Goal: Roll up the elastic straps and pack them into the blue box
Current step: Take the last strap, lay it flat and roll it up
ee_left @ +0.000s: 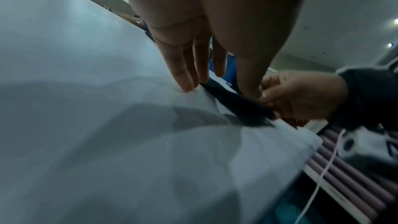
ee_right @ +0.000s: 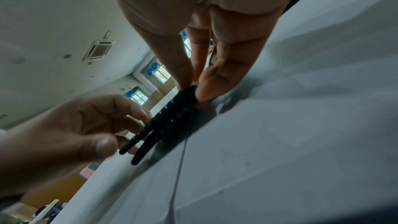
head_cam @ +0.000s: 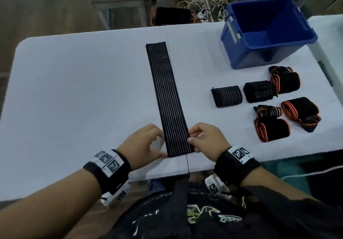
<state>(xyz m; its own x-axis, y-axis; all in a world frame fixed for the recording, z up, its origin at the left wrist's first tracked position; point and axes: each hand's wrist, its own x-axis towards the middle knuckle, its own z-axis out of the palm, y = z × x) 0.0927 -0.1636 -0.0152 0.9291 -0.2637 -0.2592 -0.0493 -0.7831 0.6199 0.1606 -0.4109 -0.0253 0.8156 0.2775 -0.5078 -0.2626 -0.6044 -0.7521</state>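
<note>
A long black elastic strap (head_cam: 167,93) with thin pale lines lies flat on the white table (head_cam: 74,90), running from the near edge toward the far side. My left hand (head_cam: 163,145) holds its near left corner between thumb and curled fingertips. My right hand (head_cam: 191,138) pinches the near right edge. The right wrist view shows two layers of the strap (ee_right: 170,122) parted at the end, pinched by the right hand (ee_right: 193,89). The open blue box (head_cam: 241,52) stands at the far right; the part of its inside that shows holds nothing.
Two rolled black straps (head_cam: 227,96) (head_cam: 259,92) and three folded orange-edged straps (head_cam: 284,80) (head_cam: 271,125) (head_cam: 300,112) lie between the box and the near right edge. Tangled cables (head_cam: 204,6) lie on the floor beyond the table.
</note>
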